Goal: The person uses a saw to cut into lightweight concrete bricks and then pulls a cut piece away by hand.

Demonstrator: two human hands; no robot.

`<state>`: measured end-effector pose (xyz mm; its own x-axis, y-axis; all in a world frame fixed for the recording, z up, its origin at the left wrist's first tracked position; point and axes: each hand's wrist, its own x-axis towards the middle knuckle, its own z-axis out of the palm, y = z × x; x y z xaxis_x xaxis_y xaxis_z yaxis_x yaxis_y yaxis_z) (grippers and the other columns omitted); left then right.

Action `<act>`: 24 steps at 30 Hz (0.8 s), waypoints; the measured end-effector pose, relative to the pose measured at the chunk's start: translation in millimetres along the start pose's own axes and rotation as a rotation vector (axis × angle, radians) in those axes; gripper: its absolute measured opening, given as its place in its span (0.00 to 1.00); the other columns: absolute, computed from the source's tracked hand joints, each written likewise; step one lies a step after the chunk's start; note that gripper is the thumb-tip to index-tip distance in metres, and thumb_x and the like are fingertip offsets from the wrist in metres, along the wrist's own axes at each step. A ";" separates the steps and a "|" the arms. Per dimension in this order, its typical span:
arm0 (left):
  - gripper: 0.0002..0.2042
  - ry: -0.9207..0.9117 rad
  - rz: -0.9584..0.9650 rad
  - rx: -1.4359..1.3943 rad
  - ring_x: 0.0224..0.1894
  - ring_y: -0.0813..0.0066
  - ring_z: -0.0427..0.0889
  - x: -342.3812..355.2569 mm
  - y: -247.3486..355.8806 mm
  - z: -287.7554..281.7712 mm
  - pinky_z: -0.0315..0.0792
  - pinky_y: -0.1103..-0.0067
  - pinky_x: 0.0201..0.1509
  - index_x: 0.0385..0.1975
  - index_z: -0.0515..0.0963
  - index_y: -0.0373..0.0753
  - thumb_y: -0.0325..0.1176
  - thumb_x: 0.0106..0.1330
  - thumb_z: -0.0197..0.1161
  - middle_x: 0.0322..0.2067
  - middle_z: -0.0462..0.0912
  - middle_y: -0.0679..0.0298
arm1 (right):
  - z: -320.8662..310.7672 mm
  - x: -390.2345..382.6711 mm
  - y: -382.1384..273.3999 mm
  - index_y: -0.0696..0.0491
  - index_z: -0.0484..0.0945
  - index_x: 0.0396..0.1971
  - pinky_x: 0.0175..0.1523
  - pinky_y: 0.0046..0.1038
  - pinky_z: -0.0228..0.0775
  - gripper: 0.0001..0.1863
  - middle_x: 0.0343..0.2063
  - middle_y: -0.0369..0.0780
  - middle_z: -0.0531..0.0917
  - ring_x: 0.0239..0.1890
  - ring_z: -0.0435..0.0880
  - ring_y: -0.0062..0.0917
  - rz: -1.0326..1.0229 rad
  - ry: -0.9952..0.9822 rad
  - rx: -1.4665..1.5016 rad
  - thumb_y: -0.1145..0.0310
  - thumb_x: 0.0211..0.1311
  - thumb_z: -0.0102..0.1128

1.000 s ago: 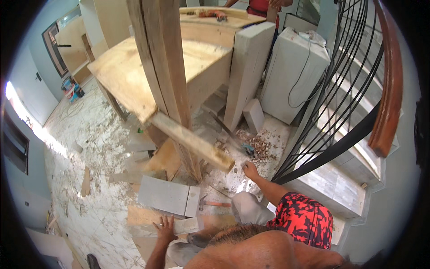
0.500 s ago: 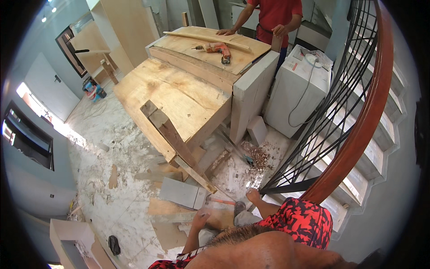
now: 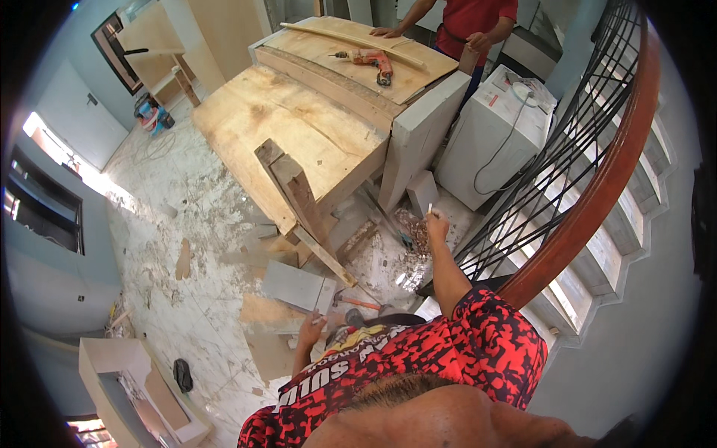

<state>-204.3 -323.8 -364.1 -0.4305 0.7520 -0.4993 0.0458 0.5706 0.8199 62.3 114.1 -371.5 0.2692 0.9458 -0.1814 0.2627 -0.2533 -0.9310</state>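
My right hand [image 3: 438,225] is raised in front of the grey upright panel, its fingers closed on a small white stick-like piece [image 3: 431,209] that points upward. Low and to the left, my left hand [image 3: 311,328] has its fingers bent together near a pale grey slab [image 3: 290,284]. A small whitish bit shows at those fingers, too small to name. Between the hands lies a hammer [image 3: 358,302] with an orange handle. A notched wooden post [image 3: 287,179] leans against the plywood-topped bench [image 3: 291,127], and a narrow wood strip [image 3: 325,256] slants down from it.
A co-worker in red [image 3: 470,22] stands behind the bench, where an orange drill [image 3: 373,61] and a long batten [image 3: 351,43] lie. To the right stand a white appliance [image 3: 493,138] with a cord and a curved stair handrail [image 3: 597,216]. Rubble [image 3: 415,233] and board scraps litter the floor.
My right hand has risen and moved forward, now showing the white piece. My left hand has shifted up and left. My view has tilted, bringing my shirt into sight.
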 end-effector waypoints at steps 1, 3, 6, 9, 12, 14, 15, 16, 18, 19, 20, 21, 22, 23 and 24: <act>0.29 0.007 0.006 -0.058 0.54 0.63 0.75 5.2 8.0 -6.2 0.70 0.72 0.55 0.58 0.66 0.31 0.43 0.62 0.63 0.53 0.75 0.51 | 0.5 0.6 -12.4 0.56 0.82 0.35 0.41 0.28 0.70 0.12 0.29 0.41 0.83 0.34 0.80 0.27 -0.088 0.021 -0.012 0.68 0.51 0.62; 0.31 0.039 0.008 -0.179 0.54 0.63 0.74 11.7 20.3 -16.7 0.70 0.73 0.54 0.60 0.63 0.31 0.45 0.63 0.62 0.52 0.74 0.50 | 0.7 -10.8 -54.5 0.57 0.82 0.35 0.38 0.24 0.68 0.11 0.25 0.36 0.81 0.30 0.77 0.19 -0.265 0.040 -0.037 0.69 0.52 0.61; 0.33 -0.024 -0.142 -0.397 0.54 0.64 0.73 17.5 62.0 -23.9 0.69 0.73 0.53 0.64 0.58 0.35 0.47 0.65 0.59 0.56 0.71 0.51 | -3.0 -2.9 -102.0 0.58 0.82 0.35 0.40 0.24 0.69 0.12 0.27 0.36 0.82 0.32 0.78 0.20 -0.408 -0.013 -0.010 0.68 0.52 0.61; 0.35 0.023 -0.151 -0.500 0.53 0.65 0.73 16.1 104.4 -16.8 0.69 0.73 0.52 0.66 0.55 0.39 0.49 0.64 0.60 0.56 0.70 0.52 | 16.4 42.1 -131.7 0.56 0.80 0.38 0.42 0.26 0.69 0.13 0.30 0.39 0.83 0.34 0.79 0.22 -0.465 -0.051 -0.062 0.67 0.53 0.61; 0.38 0.051 -0.120 -0.497 0.54 0.63 0.72 23.4 143.0 -1.3 0.68 0.72 0.52 0.67 0.52 0.43 0.51 0.62 0.61 0.57 0.69 0.51 | 38.7 102.4 -173.5 0.54 0.80 0.38 0.43 0.28 0.70 0.12 0.30 0.40 0.83 0.33 0.80 0.27 -0.675 -0.026 -0.222 0.67 0.55 0.61; 0.42 0.107 -0.102 -0.436 0.57 0.60 0.69 36.0 147.5 12.0 0.68 0.69 0.54 0.69 0.46 0.44 0.53 0.61 0.62 0.61 0.63 0.48 | 57.0 152.6 -196.0 0.54 0.80 0.38 0.43 0.31 0.71 0.12 0.31 0.42 0.83 0.34 0.81 0.32 -0.712 -0.029 -0.342 0.66 0.55 0.60; 0.43 0.153 -0.112 -0.402 0.58 0.59 0.68 42.7 157.8 20.7 0.68 0.69 0.54 0.69 0.45 0.44 0.53 0.61 0.62 0.61 0.61 0.47 | 69.1 174.6 -210.1 0.54 0.80 0.36 0.42 0.35 0.71 0.11 0.31 0.44 0.82 0.35 0.80 0.38 -0.793 -0.012 -0.360 0.66 0.54 0.60; 0.43 0.192 -0.132 -0.363 0.59 0.58 0.67 44.9 166.4 29.7 0.67 0.68 0.55 0.69 0.43 0.44 0.53 0.61 0.62 0.62 0.59 0.46 | 77.4 191.8 -216.8 0.55 0.80 0.34 0.42 0.40 0.70 0.10 0.31 0.46 0.82 0.36 0.80 0.44 -0.865 0.003 -0.384 0.67 0.52 0.60; 0.44 0.243 -0.129 -0.380 0.58 0.58 0.66 55.7 189.2 48.2 0.64 0.69 0.58 0.69 0.42 0.35 0.45 0.62 0.63 0.60 0.60 0.41 | 95.7 235.7 -224.0 0.54 0.81 0.34 0.42 0.41 0.71 0.11 0.31 0.46 0.81 0.37 0.79 0.45 -0.893 0.031 -0.496 0.65 0.52 0.59; 0.44 0.252 -0.116 -0.362 0.59 0.58 0.66 61.9 194.1 57.1 0.64 0.70 0.59 0.68 0.42 0.34 0.45 0.62 0.64 0.60 0.60 0.41 | 104.7 258.9 -222.9 0.53 0.81 0.34 0.43 0.42 0.70 0.11 0.31 0.46 0.81 0.37 0.80 0.45 -0.906 0.038 -0.522 0.65 0.52 0.58; 0.44 0.263 -0.114 -0.341 0.59 0.58 0.66 63.6 198.6 63.7 0.64 0.71 0.59 0.68 0.42 0.33 0.45 0.61 0.64 0.60 0.59 0.41 | 112.6 269.6 -216.6 0.53 0.81 0.34 0.43 0.43 0.70 0.12 0.31 0.46 0.82 0.37 0.80 0.45 -0.913 0.035 -0.550 0.64 0.52 0.58; 0.44 0.256 -0.127 -0.258 0.61 0.55 0.64 68.9 205.6 65.6 0.61 0.71 0.62 0.67 0.42 0.29 0.43 0.61 0.63 0.62 0.58 0.39 | 117.6 280.4 -210.5 0.52 0.82 0.34 0.43 0.44 0.70 0.12 0.31 0.46 0.82 0.37 0.80 0.45 -0.917 0.026 -0.559 0.64 0.52 0.58; 0.44 0.301 -0.140 -0.179 0.62 0.52 0.63 70.9 196.1 68.5 0.61 0.69 0.62 0.68 0.41 0.32 0.43 0.61 0.63 0.62 0.57 0.38 | 119.7 285.2 -213.6 0.52 0.82 0.34 0.43 0.45 0.70 0.12 0.32 0.46 0.81 0.36 0.80 0.45 -0.921 0.014 -0.566 0.63 0.52 0.58; 0.44 0.353 -0.141 -0.104 0.63 0.50 0.62 78.4 176.3 72.2 0.61 0.68 0.62 0.68 0.40 0.34 0.43 0.61 0.63 0.62 0.57 0.38 | 125.6 289.0 -222.4 0.52 0.82 0.34 0.43 0.46 0.70 0.12 0.32 0.46 0.81 0.36 0.80 0.45 -0.936 0.005 -0.563 0.63 0.51 0.58; 0.44 0.399 -0.136 -0.024 0.63 0.47 0.61 83.1 164.6 79.9 0.62 0.66 0.63 0.69 0.39 0.36 0.42 0.61 0.63 0.62 0.56 0.37 | 124.3 291.7 -223.1 0.52 0.82 0.35 0.43 0.46 0.69 0.12 0.32 0.46 0.81 0.37 0.79 0.45 -0.943 0.006 -0.594 0.63 0.51 0.58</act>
<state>-160.5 -141.0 -293.0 -0.7465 0.4808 -0.4600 -0.0546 0.6447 0.7625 -32.9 471.8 -256.1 -0.2677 0.8102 0.5214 0.7652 0.5076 -0.3959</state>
